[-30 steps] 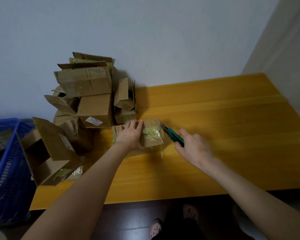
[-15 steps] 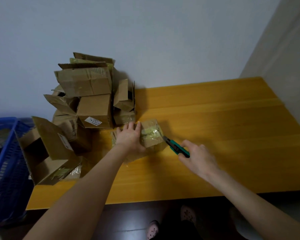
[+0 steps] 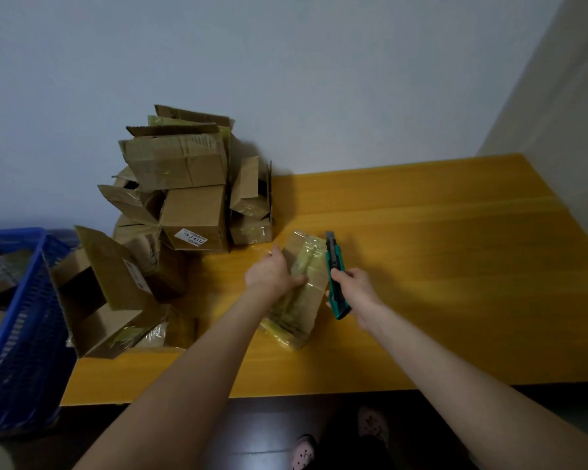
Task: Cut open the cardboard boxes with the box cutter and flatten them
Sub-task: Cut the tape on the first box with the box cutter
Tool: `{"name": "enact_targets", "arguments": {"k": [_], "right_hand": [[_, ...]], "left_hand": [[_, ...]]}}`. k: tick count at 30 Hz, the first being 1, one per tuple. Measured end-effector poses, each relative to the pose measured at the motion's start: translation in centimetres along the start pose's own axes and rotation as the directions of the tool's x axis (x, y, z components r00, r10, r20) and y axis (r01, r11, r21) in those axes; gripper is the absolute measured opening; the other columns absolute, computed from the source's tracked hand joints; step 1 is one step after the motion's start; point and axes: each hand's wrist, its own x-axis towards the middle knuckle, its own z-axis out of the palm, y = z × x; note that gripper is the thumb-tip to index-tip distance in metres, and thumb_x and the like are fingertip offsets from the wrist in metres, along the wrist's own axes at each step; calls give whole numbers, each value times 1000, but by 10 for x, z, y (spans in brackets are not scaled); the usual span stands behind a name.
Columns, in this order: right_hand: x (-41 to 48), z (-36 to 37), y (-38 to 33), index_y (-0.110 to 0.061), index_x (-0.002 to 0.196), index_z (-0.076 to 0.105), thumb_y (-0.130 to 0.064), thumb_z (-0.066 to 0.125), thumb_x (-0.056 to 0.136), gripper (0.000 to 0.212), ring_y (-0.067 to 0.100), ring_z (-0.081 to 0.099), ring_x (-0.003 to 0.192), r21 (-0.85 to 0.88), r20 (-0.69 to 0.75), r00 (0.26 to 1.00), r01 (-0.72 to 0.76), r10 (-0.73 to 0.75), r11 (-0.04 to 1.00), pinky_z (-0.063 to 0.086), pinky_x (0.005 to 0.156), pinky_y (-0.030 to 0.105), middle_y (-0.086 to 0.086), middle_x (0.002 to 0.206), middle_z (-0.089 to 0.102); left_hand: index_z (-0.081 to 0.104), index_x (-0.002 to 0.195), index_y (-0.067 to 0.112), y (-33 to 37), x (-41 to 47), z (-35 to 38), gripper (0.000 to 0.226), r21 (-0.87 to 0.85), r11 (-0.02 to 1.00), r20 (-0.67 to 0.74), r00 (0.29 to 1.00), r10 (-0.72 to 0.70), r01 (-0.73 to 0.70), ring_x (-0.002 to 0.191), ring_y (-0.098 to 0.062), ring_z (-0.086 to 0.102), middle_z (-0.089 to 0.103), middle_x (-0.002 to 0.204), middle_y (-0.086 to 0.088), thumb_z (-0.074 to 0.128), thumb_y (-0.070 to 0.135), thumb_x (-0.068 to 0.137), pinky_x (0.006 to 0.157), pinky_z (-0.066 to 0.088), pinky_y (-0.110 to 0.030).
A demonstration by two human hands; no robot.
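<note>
Your left hand [image 3: 274, 271] holds the small taped box [image 3: 302, 300] on the yellow counter [image 3: 438, 266], thumb laid across its top and fingers wrapped over its left side. The box lies near the counter's front edge, its long side running away from you. Your right hand [image 3: 355, 293] grips the green box cutter [image 3: 335, 276] by the handle, with the blade end pointing away from you along the box's right edge. A pile of cardboard boxes [image 3: 184, 184] stands against the wall at the counter's left end, and an opened box [image 3: 106, 293] leans beside a blue basket [image 3: 21, 317].
</note>
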Motion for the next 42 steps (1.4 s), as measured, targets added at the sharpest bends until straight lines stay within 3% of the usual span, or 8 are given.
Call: {"name": "enact_targets", "arguments": {"k": [3,10,12,15,17,20,35,42], "right_hand": [[6,7,-12,-7,116,46,-26,49,99,26,28,63,83,-105,-8,998,54,-55,993,55,80,44,18,107,62],[11,1,-35,-9,105,47,-24,49,99,16,32,63,90,-354,-30,976,190,-214,916,54,81,44,12,98,60],[6,-6,-37,-14,107,48,-30,49,97,19,29,65,84,-608,-47,937,249,-347,754,55,73,42,8,94,64],[-9,-9,-37,-20,121,47,-36,46,96,29,30,64,88,-886,49,886,252,-462,390,46,63,31,8,101,67],[-16,-6,-36,-23,128,43,-35,44,97,34,27,64,81,-931,114,859,268,-500,248,51,61,32,6,101,67],[-19,-2,-37,-22,127,42,-34,43,98,32,26,64,77,-951,154,846,267,-511,154,55,64,36,5,94,66],[-22,8,-37,-21,130,43,-28,42,99,32,22,55,66,-960,238,832,281,-502,9,40,53,28,2,83,58],[-20,18,-42,-23,130,45,-18,45,96,35,27,58,77,-973,225,855,226,-467,-55,38,59,29,7,98,66]], "left_hand": [[38,134,12,-4,-1,-3,82,-73,996,-20,998,-59,57,113,-27,57,52,128,-8,69,62,76,81,50,-36],[44,128,10,-11,3,5,71,-387,905,114,983,-144,178,110,-26,58,57,124,-8,73,52,78,89,54,-40],[45,126,10,-9,2,7,65,-425,888,116,983,-139,176,107,-26,59,57,121,-8,71,49,81,79,58,-39],[45,125,9,-1,-1,9,53,-575,792,171,977,-131,207,95,-29,65,58,121,-13,69,35,87,50,57,-33],[45,126,6,4,-5,9,49,-606,762,183,973,-144,227,89,-30,67,58,121,-16,67,31,90,52,59,-37],[44,127,4,7,-8,11,49,-611,755,185,970,-158,239,87,-32,68,57,119,-18,66,30,91,61,60,-42],[37,133,7,5,-9,17,55,-598,762,185,968,-168,247,94,-34,67,55,124,-17,65,31,91,63,61,-42],[35,133,6,4,-9,19,58,-610,749,201,965,-170,259,89,-37,68,54,123,-19,67,27,89,63,61,-44]]}}
